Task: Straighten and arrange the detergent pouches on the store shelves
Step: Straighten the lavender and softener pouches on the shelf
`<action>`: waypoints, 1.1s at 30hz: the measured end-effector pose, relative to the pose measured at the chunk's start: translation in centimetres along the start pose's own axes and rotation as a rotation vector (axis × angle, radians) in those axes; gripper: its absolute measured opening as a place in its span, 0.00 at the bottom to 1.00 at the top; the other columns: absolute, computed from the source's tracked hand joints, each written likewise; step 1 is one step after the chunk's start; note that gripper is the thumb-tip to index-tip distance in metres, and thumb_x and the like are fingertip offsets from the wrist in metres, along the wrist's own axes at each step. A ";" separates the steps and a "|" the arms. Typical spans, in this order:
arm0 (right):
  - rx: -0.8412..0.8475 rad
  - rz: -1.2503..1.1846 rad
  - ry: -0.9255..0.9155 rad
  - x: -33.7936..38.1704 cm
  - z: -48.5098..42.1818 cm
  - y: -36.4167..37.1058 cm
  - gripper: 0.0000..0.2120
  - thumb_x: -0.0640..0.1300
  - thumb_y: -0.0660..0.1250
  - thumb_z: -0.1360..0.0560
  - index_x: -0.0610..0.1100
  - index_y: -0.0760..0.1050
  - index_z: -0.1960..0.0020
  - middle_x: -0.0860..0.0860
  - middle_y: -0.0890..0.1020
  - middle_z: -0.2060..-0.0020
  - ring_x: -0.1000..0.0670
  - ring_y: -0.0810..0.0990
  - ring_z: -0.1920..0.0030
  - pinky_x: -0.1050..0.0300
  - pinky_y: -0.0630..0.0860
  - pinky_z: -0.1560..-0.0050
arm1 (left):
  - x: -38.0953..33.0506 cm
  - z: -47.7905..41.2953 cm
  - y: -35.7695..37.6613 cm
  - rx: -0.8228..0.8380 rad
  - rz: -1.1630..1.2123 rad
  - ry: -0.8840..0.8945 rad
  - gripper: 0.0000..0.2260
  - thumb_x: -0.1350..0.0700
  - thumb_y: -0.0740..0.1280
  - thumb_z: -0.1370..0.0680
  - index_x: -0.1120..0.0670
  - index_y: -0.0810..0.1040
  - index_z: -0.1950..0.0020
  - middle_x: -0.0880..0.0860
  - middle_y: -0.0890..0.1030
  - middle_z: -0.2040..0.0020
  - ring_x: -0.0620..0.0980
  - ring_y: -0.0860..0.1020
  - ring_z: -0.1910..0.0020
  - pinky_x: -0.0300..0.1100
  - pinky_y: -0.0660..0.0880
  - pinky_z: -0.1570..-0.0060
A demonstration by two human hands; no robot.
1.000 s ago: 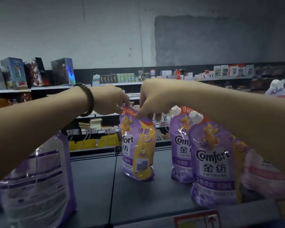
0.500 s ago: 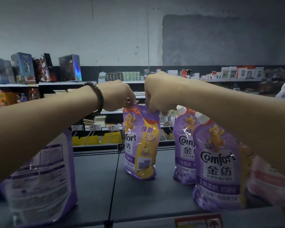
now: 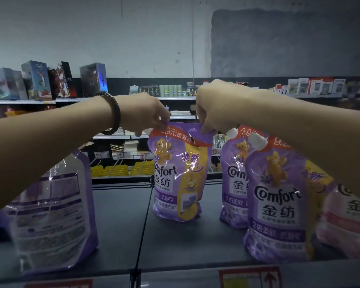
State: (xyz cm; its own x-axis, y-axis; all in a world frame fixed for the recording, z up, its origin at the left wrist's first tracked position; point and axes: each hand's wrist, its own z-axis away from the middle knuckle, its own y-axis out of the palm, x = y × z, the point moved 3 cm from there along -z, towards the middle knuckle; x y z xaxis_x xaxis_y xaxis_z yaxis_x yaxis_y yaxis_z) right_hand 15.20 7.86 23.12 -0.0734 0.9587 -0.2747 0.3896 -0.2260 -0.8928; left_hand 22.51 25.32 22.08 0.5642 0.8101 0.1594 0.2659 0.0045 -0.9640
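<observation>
A purple and yellow Comfort pouch (image 3: pixel 178 175) stands upright in the middle of the dark shelf (image 3: pixel 121 221). My left hand (image 3: pixel 146 113) pinches its top left corner and my right hand (image 3: pixel 211 110) pinches its top right corner. To the right stand two more purple Comfort pouches, one behind (image 3: pixel 233 183) and one in front (image 3: pixel 279 204), both with white caps. A pink pouch (image 3: pixel 345 221) leans at the far right, partly hidden by my right forearm. At the left a purple pouch (image 3: pixel 52 215) stands with its back label facing me.
Red and yellow price tags (image 3: pixel 250 277) line the shelf's front edge. Beyond the shelf runs another aisle with boxed goods (image 3: pixel 37 82) on top at the left, small packets (image 3: pixel 316 86) at the right and yellow bins (image 3: pixel 121 170) lower down.
The pouch in my hands has turned so that more of its front faces me, and both hands have shifted slightly right with it. The other pouches have stayed in place.
</observation>
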 end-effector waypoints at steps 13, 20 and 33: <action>-0.030 -0.010 -0.039 -1.0 0.7 0.3 0.07 0.47 0.80 0.25 0.44 0.87 0.55 0.47 0.87 0.61 0.44 0.85 0.60 0.55 0.81 0.63 | -1.1 2.1 -0.8 -0.012 0.062 0.011 0.06 0.45 0.67 0.17 0.39 0.82 0.42 0.41 0.83 0.49 0.42 0.78 0.74 0.39 0.76 0.71; -0.047 -0.063 -0.076 -1.8 0.9 0.2 0.07 0.47 0.80 0.25 0.46 0.84 0.59 0.49 0.84 0.66 0.46 0.82 0.65 0.59 0.75 0.69 | -1.1 2.2 -0.8 0.025 0.077 0.032 0.07 0.45 0.65 0.15 0.38 0.82 0.40 0.40 0.84 0.46 0.43 0.80 0.51 0.45 0.79 0.51; -0.049 -0.115 -0.079 -2.8 1.7 0.5 0.06 0.47 0.79 0.24 0.45 0.87 0.52 0.49 0.86 0.59 0.44 0.85 0.56 0.55 0.78 0.58 | -1.7 1.8 -0.6 0.023 0.174 0.019 0.06 0.45 0.65 0.15 0.36 0.79 0.49 0.42 0.85 0.52 0.43 0.73 0.76 0.41 0.73 0.74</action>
State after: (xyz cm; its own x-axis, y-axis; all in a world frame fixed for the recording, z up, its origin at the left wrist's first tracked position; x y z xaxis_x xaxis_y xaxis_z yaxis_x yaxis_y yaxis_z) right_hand 14.02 4.81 22.84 -0.1912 0.9608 -0.2008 0.4191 -0.1051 -0.9018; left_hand 19.98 25.03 21.97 0.6146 0.7888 -0.0065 0.1454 -0.1213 -0.9819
